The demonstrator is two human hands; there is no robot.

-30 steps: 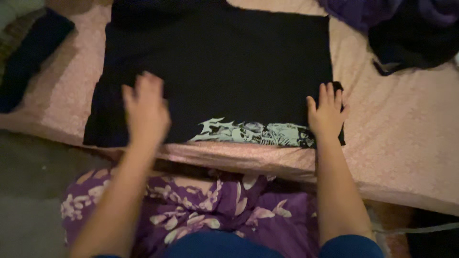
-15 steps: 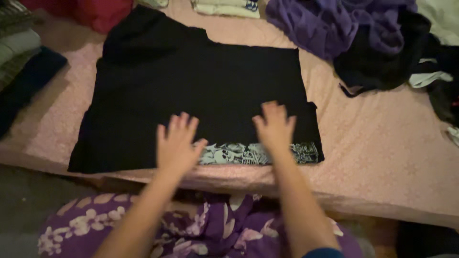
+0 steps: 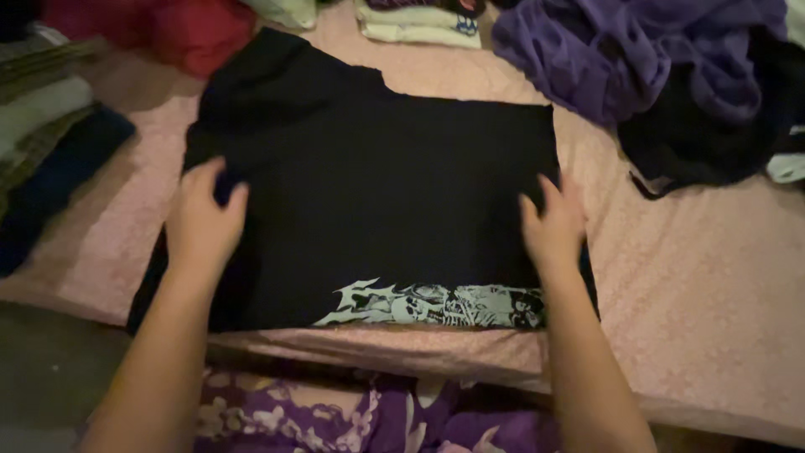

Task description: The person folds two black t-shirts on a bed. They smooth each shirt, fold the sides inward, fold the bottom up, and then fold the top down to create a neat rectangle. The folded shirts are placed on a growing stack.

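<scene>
A black T-shirt [image 3: 369, 184] lies spread on a pink bed sheet [image 3: 704, 268], folded so that a pale green skull print [image 3: 428, 304] shows along its near edge. My left hand [image 3: 204, 220] rests flat on the shirt's left side with fingers apart. Over at the shirt's right edge, my right hand [image 3: 553, 226] lies flat as well, fingers spread. Neither hand grips the cloth.
A heap of purple cloth [image 3: 612, 50] and a dark garment [image 3: 713, 126] lie at the back right. Folded pale clothes [image 3: 419, 25] sit at the back, a red item [image 3: 184, 29] at back left, stacked folded clothes [image 3: 42, 134] on the left.
Both hands slid apart from the shirt's near middle to its left and right sides. The view shifted, showing more of the bed's far side.
</scene>
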